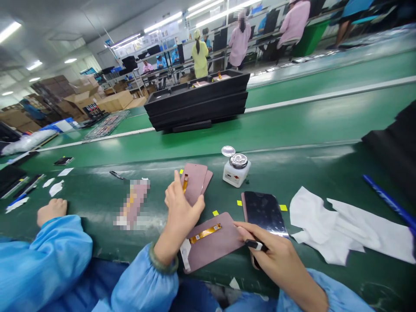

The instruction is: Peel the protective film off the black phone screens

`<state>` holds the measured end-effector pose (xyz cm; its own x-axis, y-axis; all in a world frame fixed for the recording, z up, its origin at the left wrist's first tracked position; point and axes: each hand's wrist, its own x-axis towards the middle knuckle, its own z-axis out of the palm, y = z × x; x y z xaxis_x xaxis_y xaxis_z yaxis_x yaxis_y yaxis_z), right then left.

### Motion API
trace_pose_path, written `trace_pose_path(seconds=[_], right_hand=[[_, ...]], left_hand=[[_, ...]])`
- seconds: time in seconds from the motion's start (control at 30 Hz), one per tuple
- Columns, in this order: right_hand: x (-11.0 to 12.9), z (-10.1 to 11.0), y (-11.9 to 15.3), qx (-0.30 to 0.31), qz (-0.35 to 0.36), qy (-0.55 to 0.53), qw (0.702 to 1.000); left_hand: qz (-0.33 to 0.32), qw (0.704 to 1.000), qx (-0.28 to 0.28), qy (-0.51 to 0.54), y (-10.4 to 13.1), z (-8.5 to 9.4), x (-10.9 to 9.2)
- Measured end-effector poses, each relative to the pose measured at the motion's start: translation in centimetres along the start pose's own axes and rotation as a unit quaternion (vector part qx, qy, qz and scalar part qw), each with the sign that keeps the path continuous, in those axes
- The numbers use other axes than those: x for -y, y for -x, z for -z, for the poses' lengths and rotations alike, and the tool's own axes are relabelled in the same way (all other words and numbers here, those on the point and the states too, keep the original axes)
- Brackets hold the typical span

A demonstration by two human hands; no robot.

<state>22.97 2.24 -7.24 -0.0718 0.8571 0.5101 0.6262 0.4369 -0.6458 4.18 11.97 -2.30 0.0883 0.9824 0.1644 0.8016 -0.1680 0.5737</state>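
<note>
My right hand (276, 249) pinches the corner of a pink-backed phone screen (222, 249) with a gold flex cable across it. A dark tool with a white band (255, 245) is also tucked in that hand; its kind is unclear. Reaching over the left edge of stacked pink phone screens (196, 175), my left hand (182, 208) has its index finger stretched out and thumb apart. Whether it touches them I cannot tell. A dark glossy phone screen (264, 212) lies face up beyond my right hand, with yellow tabs at its sides.
A white pump bottle (236, 170) stands with its lid flipped up. White wipes (325, 225) and a blue strip (390, 203) lie at right. Black stacked trays (198, 106) sit on the green belt. At left rests a co-worker's hand (52, 212); a blurred pink part (133, 203) lies nearby.
</note>
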Motion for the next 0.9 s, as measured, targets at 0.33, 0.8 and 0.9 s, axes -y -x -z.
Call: trace_pose_path(seconds=[0.33,0.8,0.9], right_hand=[[4.2,-1.8,-1.2,0.098,-0.236,-0.246,0.935],[6.5,-1.5,-0.7,-0.1,0.05,0.026,0.993],[6.7,-1.0,-0.6,-0.063,0.129,0.034,0.989]], left_hand=[[0.159,0.533,0.351,0.753,10.6,3.2,1.1],[0.351,0.686,0.203,0.604,11.5,2.2,-0.7],[0.361,0.654,0.187,0.638,11.9,2.4,-1.0]])
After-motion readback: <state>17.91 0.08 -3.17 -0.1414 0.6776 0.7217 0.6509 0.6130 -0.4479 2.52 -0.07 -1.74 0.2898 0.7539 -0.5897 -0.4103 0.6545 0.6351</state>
